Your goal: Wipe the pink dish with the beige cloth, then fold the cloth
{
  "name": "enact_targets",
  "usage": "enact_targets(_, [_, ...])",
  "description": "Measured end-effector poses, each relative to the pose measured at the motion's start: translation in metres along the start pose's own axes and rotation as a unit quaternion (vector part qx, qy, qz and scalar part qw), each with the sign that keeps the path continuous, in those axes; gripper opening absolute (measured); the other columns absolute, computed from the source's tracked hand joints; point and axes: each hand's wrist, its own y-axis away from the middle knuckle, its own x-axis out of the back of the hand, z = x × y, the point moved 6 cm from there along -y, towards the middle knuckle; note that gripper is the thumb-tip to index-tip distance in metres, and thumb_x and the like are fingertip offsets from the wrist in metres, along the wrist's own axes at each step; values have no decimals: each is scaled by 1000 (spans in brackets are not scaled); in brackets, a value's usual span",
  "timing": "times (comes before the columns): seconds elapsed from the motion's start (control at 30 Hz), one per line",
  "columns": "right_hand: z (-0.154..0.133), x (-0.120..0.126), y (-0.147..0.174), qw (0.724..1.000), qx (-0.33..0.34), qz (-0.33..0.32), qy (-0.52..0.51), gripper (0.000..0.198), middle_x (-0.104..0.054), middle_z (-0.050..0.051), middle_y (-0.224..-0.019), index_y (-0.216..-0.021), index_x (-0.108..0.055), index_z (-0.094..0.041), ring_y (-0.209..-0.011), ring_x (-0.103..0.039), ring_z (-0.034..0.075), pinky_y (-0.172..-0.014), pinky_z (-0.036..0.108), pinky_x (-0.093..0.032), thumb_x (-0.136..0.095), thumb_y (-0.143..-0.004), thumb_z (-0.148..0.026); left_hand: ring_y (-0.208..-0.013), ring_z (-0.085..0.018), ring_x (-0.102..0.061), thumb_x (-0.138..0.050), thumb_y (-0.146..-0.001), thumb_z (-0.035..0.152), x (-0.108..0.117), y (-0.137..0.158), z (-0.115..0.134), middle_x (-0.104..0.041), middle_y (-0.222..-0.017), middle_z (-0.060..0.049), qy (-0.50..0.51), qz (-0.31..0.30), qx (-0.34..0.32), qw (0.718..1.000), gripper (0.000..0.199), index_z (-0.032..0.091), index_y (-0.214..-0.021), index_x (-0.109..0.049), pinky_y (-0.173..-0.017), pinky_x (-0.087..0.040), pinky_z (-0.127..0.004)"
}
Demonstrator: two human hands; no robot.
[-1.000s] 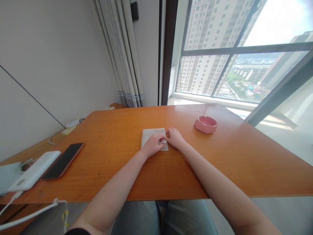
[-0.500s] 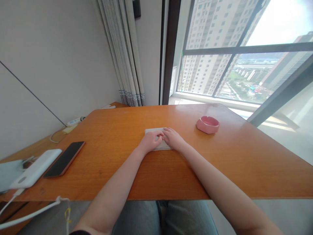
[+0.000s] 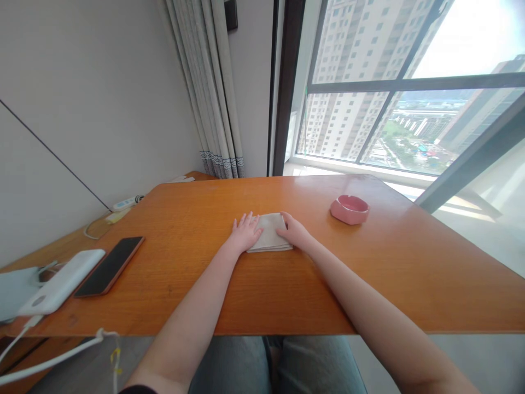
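Note:
A pale folded cloth [image 3: 270,232] lies flat on the wooden table, its layers showing along the near edge. My left hand [image 3: 246,232] rests at its left side, fingers spread and flat, partly on the cloth and partly on the tabletop. At the right side, my right hand [image 3: 296,231] touches the cloth's edge. Its thumb lies on top, apart from the bent fingers, which are by the far right corner. The hands cover parts of both side edges.
The orange-brown table [image 3: 197,219] has a pink ashtray [image 3: 350,210] to the right. On the left lie a dark phone [image 3: 110,266] and a white power bank [image 3: 61,282] with a plugged-in cable. A white cord [image 3: 53,361] hangs by the table's front left edge.
My hands have parted from the middle of the cloth to its two sides, baring its top. The left hand's fingers have gone from curled to spread.

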Motion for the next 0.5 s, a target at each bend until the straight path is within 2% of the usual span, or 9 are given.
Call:
enact_targets(0.1, [3,13,-1,1000,7,-22,-19,66,-65,7,-113,-139,-35,-15,-95,-64,16,-79,23,-47,-53,-76,-14,-143,-32,-15,-27,-91,55,0,-1,0,-18,-156,-11,19,16,-9,1000,62,26,-146,-27,-111,-11,-59])
enact_targets(0.2, [26,41,7,993,-7,-74,88,61,-68,8,-104,-132,-48,-17,-88,-64,19,-74,26,-47,-56,-72,-11,-143,-31,-16,-28,-91,55,-4,-1,0,-21,-155,-12,13,16,-12,1000,62,26,-146,-29,-111,-10,-58])
enact_targets(0.27, [58,68,18,977,-78,-101,170,58,-70,7,-94,-128,-53,-19,-78,-66,21,-68,29,-47,-57,-71,-10,-143,-31,-15,-29,-91,53,-6,-2,0,-21,-155,-12,-4,11,-8,1000,61,25,-145,-31,-112,-9,-57])
enact_targets(0.33, [96,100,31,956,-168,-78,226,55,-70,10,-86,-127,-54,-17,-76,-67,23,-66,31,-47,-56,-72,-9,-143,-32,-15,-29,-91,52,-7,-2,1,-21,-155,-13,-14,10,-3,1000,61,23,-145,-33,-112,-9,-57])
enact_targets(0.4, [127,125,44,944,-210,-59,247,55,-69,16,-90,-126,-54,-11,-81,-68,26,-69,34,-49,-56,-71,-6,-143,-33,-15,-29,-91,52,-7,-1,3,-21,-155,-14,-16,10,-3,1000,62,22,-145,-33,-112,-10,-58])
enact_targets(0.5, [167,152,57,924,-264,-34,275,53,-69,21,-94,-118,-60,-13,-86,-68,31,-71,38,-51,-56,-67,1,-143,-33,-16,-30,-91,51,-6,-1,4,-21,-154,-15,-19,14,-6,1000,61,21,-145,-33,-111,-11,-59])
